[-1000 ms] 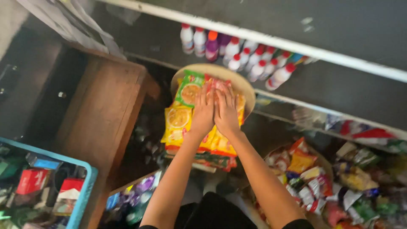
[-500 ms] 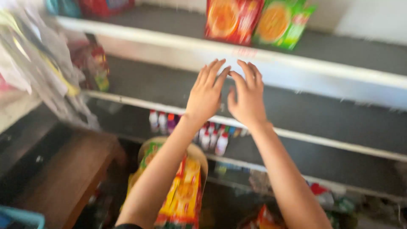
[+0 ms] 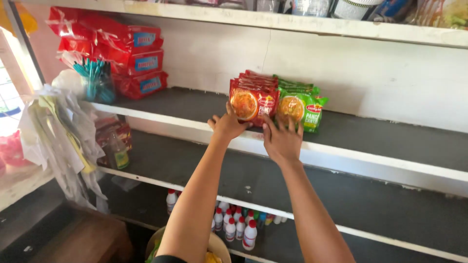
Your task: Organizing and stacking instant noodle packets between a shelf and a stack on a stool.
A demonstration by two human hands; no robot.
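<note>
Two rows of noodle packets stand upright on the middle shelf (image 3: 195,124): red packets (image 3: 253,100) on the left, green packets (image 3: 302,104) on the right. My left hand (image 3: 226,125) grips the lower left corner of the front red packet, thumb up across its face. With fingers spread, my right hand (image 3: 282,141) rests against the bottom edges where the red and green packets meet. Both arms reach up from below.
Stacked red packages (image 3: 139,61) and a cup of teal pens (image 3: 95,80) sit at the shelf's left end. Plastic bags (image 3: 63,136) hang at the left. Small white bottles with red caps (image 3: 236,224) line a lower shelf, above a round basket (image 3: 219,243) and a wooden stool (image 3: 83,238).
Both hands rose from the packets in the basket below to the middle shelf. The view tilted up with them, and the hands now rest on the standing packets.
</note>
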